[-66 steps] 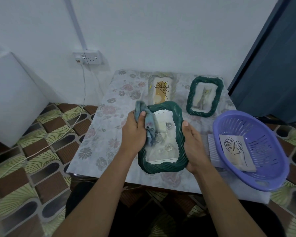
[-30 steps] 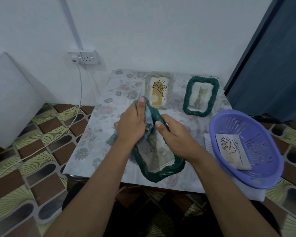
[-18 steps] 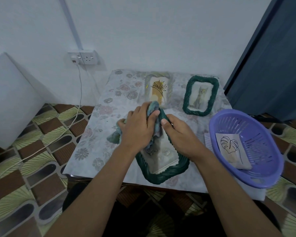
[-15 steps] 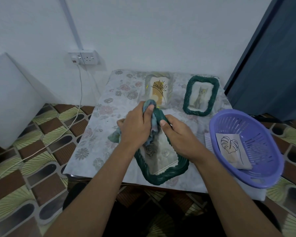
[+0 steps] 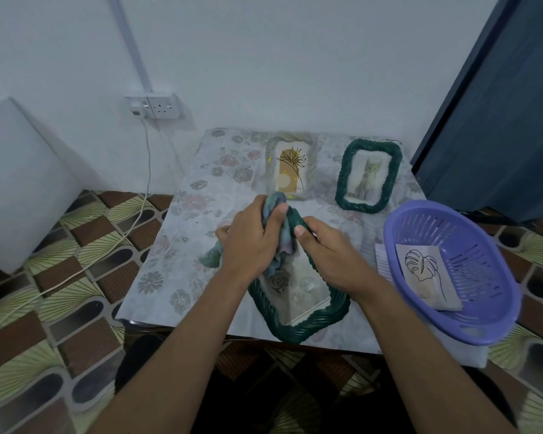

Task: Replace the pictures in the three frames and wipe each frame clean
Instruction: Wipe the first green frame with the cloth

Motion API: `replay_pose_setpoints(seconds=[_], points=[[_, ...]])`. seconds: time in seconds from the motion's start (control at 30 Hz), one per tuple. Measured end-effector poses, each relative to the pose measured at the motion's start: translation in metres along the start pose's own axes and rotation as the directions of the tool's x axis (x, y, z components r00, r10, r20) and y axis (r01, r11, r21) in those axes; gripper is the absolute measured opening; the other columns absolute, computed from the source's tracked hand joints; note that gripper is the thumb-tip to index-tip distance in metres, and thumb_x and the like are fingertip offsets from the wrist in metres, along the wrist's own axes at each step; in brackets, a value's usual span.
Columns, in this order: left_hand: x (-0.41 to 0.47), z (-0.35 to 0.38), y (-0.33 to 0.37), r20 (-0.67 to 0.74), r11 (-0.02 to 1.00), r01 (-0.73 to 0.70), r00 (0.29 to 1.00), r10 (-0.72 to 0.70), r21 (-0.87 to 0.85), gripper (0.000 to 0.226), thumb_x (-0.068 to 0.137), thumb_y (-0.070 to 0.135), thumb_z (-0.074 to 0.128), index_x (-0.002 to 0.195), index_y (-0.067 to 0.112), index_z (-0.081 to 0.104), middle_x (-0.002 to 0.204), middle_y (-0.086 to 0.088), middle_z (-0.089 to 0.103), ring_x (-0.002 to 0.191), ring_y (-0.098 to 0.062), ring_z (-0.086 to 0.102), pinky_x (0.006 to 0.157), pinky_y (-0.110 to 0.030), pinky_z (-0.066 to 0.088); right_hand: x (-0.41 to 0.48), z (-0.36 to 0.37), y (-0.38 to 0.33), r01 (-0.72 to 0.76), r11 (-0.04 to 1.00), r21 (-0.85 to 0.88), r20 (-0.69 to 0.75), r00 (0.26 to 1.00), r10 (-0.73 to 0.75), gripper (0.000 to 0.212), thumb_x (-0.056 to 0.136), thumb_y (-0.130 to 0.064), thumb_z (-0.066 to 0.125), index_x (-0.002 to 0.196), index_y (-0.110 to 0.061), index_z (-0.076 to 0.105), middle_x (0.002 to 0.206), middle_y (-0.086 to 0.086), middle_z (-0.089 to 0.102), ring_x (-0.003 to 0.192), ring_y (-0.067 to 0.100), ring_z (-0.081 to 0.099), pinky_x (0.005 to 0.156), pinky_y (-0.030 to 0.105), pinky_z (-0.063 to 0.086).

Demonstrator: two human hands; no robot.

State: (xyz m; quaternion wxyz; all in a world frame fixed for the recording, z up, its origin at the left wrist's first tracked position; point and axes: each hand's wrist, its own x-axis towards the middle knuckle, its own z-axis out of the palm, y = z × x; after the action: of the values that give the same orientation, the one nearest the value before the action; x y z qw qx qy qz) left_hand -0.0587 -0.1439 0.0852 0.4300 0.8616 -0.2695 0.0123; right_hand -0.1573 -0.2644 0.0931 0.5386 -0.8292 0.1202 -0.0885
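Frame in dark green (image 5: 301,328), w/ twisted rim, is the nearest thing. Its lower end sits at the near edge of the table (image 5: 170,261) and its far end is under both hands. Whether that far end is lifted off the cloth-covered top, I cannot tell. Behind the glass there is a pale picture w/ roses.

R hand (image 5: 329,255) has its fingers curled round the top right part of the rim and steadies the frame. L hand (image 5: 248,242) grips a bunched blue-grey cloth (image 5: 281,242) and presses it on the top of the rim and the upper glass. One end of the cloth hangs out at the left side of the hand.

So the step in hand is, I think, wiping of this frame. It looks like the last of the three, but this is only a judgement.

To the right, near the table corner, stands a purple basket (image 5: 483,324) w/ a loose leaf drawing (image 5: 427,274) inside, probably a removed picture. Further back lie the other 2 frames, side by side and apart: a pale frame (image 5: 271,164) w/ a plant drawing, and a green frame (image 5: 342,180) w/ a cat picture. Behind, on the wall, is a socket (image 5: 157,106) w/ a white cable.

Next move calls for the cloth to go along the rest of the rim and down the glass, while R hand keeps the frame from sliding off the edge. After that the frame wants a place beside the other two.
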Motion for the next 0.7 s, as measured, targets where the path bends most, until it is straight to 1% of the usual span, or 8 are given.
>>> replay_pose_setpoints(seconds=[0.07, 0.13, 0.23, 0.33, 0.43, 0.57, 0.63, 0.7], points=[[0.003, 0.0, 0.0, -0.042, 0.997, 0.073, 0.996, -0.073, 0.007, 0.04, 0.094, 0.066, 0.026, 0.075, 0.035, 0.043, 0.072, 0.012, 0.057, 0.077, -0.016, 0.057, 0.089, -0.048, 0.044, -0.002, 0.002, 0.001, 0.015, 1.0, 0.004, 0.022, 1.0, -0.016, 0.022, 0.106, -0.034, 0.042, 0.091, -0.023, 0.054, 0.064, -0.01, 0.044, 0.054, 0.005, 0.039, 0.053, 0.021, 0.033], [0.009, -0.001, 0.0, -0.073, 0.995, 0.092, 0.993, -0.09, 0.029, 0.045, 0.097, 0.063, 0.029, 0.071, 0.029, 0.043, 0.069, 0.009, 0.054, 0.073, -0.021, 0.057, 0.075, -0.038, 0.045, -0.003, 0.004, 0.001, 0.012, 1.0, 0.024, 0.028, 1.0, -0.013, 0.021, 0.106, -0.034, 0.042, 0.094, -0.022, 0.054, 0.064, -0.009, 0.044, 0.054, 0.005, 0.039, 0.052, 0.021, 0.034], [0.016, -0.006, -0.005, -0.11, 0.992, 0.126, 0.986, -0.123, 0.026, 0.046, 0.104, 0.049, 0.034, 0.07, 0.021, 0.045, 0.067, 0.005, 0.051, 0.063, -0.015, 0.051, 0.053, -0.022, 0.032, -0.006, 0.004, 0.003, 0.006, 0.999, 0.045, 0.04, 0.999, -0.008, 0.022, 0.106, -0.033, 0.042, 0.094, -0.019, 0.054, 0.064, -0.008, 0.041, 0.054, 0.007, 0.038, 0.05, 0.02, 0.033], [0.017, -0.012, -0.017, -0.135, 0.946, 0.26, 0.948, -0.289, -0.195, 0.048, 0.104, 0.048, 0.035, 0.074, 0.017, 0.055, 0.073, -0.003, 0.063, 0.068, -0.017, 0.062, 0.059, -0.026, 0.046, -0.008, 0.003, 0.004, 0.019, 0.996, 0.082, 0.022, 1.0, -0.02, 0.023, 0.106, -0.031, 0.042, 0.093, -0.017, 0.054, 0.066, -0.004, 0.04, 0.058, 0.009, 0.038, 0.052, 0.021, 0.033], [0.018, -0.019, -0.031, 0.002, 0.649, 0.402, 0.851, -0.526, -0.646, 0.041, 0.103, 0.048, 0.04, 0.086, 0.019, 0.063, 0.089, -0.007, 0.07, 0.089, -0.025, 0.069, 0.084, -0.04, 0.055, -0.01, 0.0, 0.004, 0.029, 0.985, 0.17, -0.021, 0.999, -0.026, 0.025, 0.106, -0.029, 0.041, 0.108, -0.011, 0.059, 0.072, 0.004, 0.04, 0.062, 0.015, 0.037, 0.052, 0.022, 0.032], [0.014, -0.027, -0.028, 0.142, 0.391, 0.414, 0.814, -0.563, -0.822, 0.031, 0.101, 0.049, 0.042, 0.095, 0.024, 0.059, 0.097, 0.002, 0.065, 0.09, -0.019, 0.065, 0.079, -0.037, 0.053, -0.011, -0.001, 0.003, 0.05, 0.976, 0.214, -0.029, 0.999, -0.044, 0.027, 0.106, -0.033, 0.041, 0.112, -0.013, 0.058, 0.082, 0.006, 0.044, 0.07, 0.019, 0.036, 0.061, 0.031, 0.031], [0.012, -0.03, -0.023, 0.145, 0.416, 0.409, 0.833, -0.534, -0.812, 0.034, 0.099, 0.057, 0.04, 0.095, 0.028, 0.059, 0.1, 0.004, 0.066, 0.091, -0.016, 0.066, 0.086, -0.039, 0.054, -0.011, 0.0, 0.004, 0.063, 0.973, 0.22, -0.031, 0.998, -0.057, 0.028, 0.105, -0.035, 0.041, 0.112, -0.014, 0.058, 0.082, 0.007, 0.044, 0.07, 0.02, 0.036, 0.061, 0.032, 0.031], [0.006, -0.033, -0.023, 0.091, 0.612, 0.375, 0.891, -0.444, -0.697, 0.041, 0.093, 0.067, 0.038, 0.096, 0.032, 0.06, 0.102, 0.002, 0.068, 0.097, -0.019, 0.068, 0.093, -0.043, 0.054, -0.012, -0.001, 0.005, 0.073, 0.974, 0.215, -0.04, 0.997, -0.066, 0.027, 0.106, -0.034, 0.041, 0.111, -0.015, 0.058, 0.078, 0.007, 0.043, 0.067, 0.02, 0.036, 0.058, 0.031, 0.031]])
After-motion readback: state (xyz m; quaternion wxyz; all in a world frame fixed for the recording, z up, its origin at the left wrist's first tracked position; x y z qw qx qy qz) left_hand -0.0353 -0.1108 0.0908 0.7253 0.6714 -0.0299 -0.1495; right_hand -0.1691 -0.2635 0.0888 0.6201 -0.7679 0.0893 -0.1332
